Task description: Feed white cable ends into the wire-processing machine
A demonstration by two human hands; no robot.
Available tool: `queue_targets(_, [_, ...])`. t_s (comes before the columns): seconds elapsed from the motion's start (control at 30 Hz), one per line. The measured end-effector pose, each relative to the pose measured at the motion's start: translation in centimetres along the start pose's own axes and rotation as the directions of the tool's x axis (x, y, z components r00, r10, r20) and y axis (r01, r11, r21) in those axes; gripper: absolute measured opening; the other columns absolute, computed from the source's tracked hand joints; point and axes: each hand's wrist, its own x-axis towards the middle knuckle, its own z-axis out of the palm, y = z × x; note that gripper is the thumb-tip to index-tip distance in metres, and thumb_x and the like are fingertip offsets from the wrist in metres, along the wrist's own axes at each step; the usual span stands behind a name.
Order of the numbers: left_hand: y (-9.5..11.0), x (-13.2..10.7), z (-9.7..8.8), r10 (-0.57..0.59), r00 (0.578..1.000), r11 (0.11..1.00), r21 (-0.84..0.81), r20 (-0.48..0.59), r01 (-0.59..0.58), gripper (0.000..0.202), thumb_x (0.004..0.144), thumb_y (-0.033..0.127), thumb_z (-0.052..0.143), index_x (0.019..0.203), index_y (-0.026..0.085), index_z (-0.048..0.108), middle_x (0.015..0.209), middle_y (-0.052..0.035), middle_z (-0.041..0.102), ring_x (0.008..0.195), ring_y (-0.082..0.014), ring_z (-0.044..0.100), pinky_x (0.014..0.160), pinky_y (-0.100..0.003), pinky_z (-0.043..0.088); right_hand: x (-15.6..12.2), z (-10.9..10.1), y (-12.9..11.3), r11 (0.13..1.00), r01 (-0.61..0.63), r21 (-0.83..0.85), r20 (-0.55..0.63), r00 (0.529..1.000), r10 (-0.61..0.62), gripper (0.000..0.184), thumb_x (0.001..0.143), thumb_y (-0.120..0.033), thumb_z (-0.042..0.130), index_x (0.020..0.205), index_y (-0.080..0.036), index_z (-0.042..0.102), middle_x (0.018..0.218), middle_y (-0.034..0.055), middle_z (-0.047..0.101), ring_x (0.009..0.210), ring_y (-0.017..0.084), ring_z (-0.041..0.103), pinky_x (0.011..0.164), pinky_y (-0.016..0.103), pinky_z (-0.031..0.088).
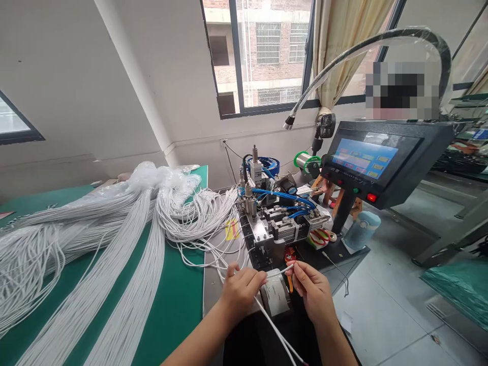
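Note:
A white cable (280, 271) runs between my two hands in front of the machine. My left hand (244, 287) is closed around it, and a length of cable hangs from below that hand toward me. With thumb and fingertips, my right hand (310, 290) pinches the cable near its end; the very tip is hidden by the fingers. Beneath the cable lies a roll wrapped in whitish material (276, 294). An orange-and-red hand tool (290, 256) is just behind my right fingertips. The machine (282, 218), with blue air tubes and metal cylinders, stands beyond both hands.
Bundles of white cable (129, 244) cover much of the green table (183, 305) at left, partly under clear plastic. A control screen (362, 155) stands at right, below a bent lamp arm (366, 43). Behind the machine sits a wire spool (307, 161). Someone is partly visible behind the screen.

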Motion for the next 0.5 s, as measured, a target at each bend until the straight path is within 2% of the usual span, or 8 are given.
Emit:
queue_targets(0.13, [-0.1, 0.0, 0.0, 0.013, 1.000, 0.999, -0.045, 0.008, -0.013, 0.026, 0.091, 0.015, 0.044, 0.108, 0.023, 0.063, 0.080, 0.0024, 0.068, 0.067, -0.0089, 0.059, 0.083, -0.032, 0.027, 1.2, 0.1, -0.2, 0.997, -0.062, 0.054, 0.064, 0.996, 0.058, 0.032, 0.079, -0.045, 0.071, 0.086, -0.014, 0.070, 0.070, 0.0065, 0.063, 0.043, 0.005, 0.033, 0.039, 0.020, 0.021])
queue_targets(0.27, [-0.1, 0.1, -0.3, -0.010, 0.999, 1.000, -0.014, 0.041, 0.011, 0.043, 0.084, 0.012, 0.042, 0.123, 0.024, 0.056, 0.080, 0.0009, 0.064, 0.070, -0.0120, 0.058, 0.086, -0.035, 0.025, 2.8, 0.1, 0.1, 0.993, -0.119, -0.006, 0.120, 0.986, 0.118, 0.034, 0.075, -0.045, 0.073, 0.086, -0.014, 0.068, 0.071, 0.0058, 0.064, 0.044, 0.006, 0.036, 0.040, 0.019, 0.026])
queue_targets(0.37, [-0.2, 0.1, -0.2, -0.092, 0.992, 0.994, 0.060, 0.090, 0.087, 0.048, 0.077, 0.011, 0.048, 0.120, 0.028, 0.058, 0.077, 0.0011, 0.061, 0.073, -0.0146, 0.055, 0.087, -0.037, 0.024, 3.9, 0.1, 0.4, 0.971, -0.077, -0.226, 0.148, 0.983, 0.112, 0.033, 0.076, -0.045, 0.070, 0.088, -0.014, 0.067, 0.074, 0.0055, 0.065, 0.052, 0.011, 0.045, 0.047, 0.021, 0.034])
queue_targets(0.5, [-0.3, -0.1, 0.2, -0.195, 0.974, 0.976, 0.123, 0.111, 0.182, 0.047, 0.072, 0.007, 0.051, 0.113, 0.028, 0.061, 0.076, 0.0001, 0.060, 0.078, -0.0173, 0.054, 0.091, -0.040, 0.023, 4.7, 0.3, 0.9, 0.834, 0.085, -0.545, 0.168, 0.986, 0.009, 0.029, 0.080, -0.044, 0.062, 0.082, -0.015, 0.065, 0.075, 0.0051, 0.064, 0.068, 0.018, 0.055, 0.062, 0.027, 0.042])
